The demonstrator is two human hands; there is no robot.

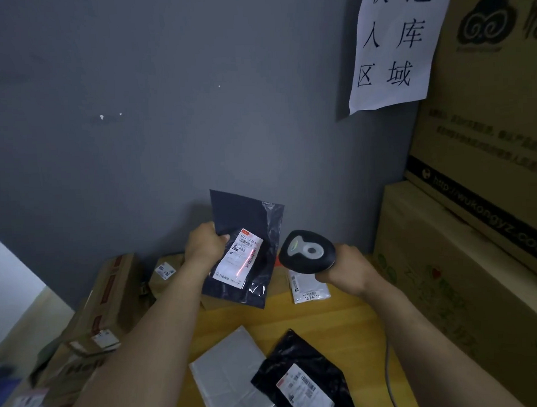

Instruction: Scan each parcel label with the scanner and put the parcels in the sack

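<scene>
My left hand grips the left edge of a dark blue-grey mailer parcel, held upright above the yellow table. Its white label faces me, and a red scan line crosses the label's lower right. My right hand holds the black scanner just right of the parcel, its head aimed at the label. On the table lie a black mailer with a label, a grey-white mailer and a small white packet. No sack is in view.
Brown cardboard parcels are piled at the left of the table. Large cardboard boxes are stacked on the right. A grey wall stands behind, with a paper sign. The scanner's cable runs down at the lower right.
</scene>
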